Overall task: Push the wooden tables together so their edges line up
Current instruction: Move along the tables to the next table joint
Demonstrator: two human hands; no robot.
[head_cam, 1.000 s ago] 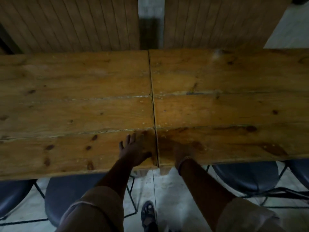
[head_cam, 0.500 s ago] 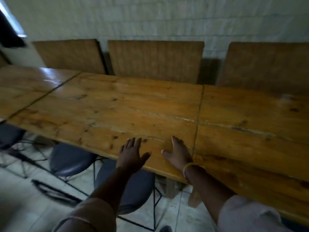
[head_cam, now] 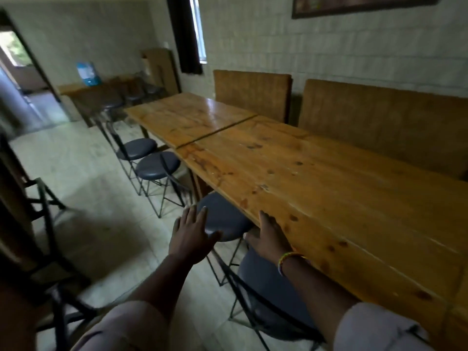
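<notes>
A long near wooden table runs from lower right toward the middle. A second wooden table stands beyond it, with a narrow dark seam between them and the far one's front edge set slightly outward. My right hand rests on the near table's front edge, fingers on top and thumb below the edge, a beaded bracelet at the wrist. My left hand hovers open in the air off the table, over a stool.
Several dark round stools on wire legs stand along the tables' front side. Wooden bench backs line the tiled wall behind. A dark chair frame stands at left. A doorway opens at far left.
The view has swung left along the table row. My left hand has come off the tabletop into the air; my right hand has slid to the table's front edge.
</notes>
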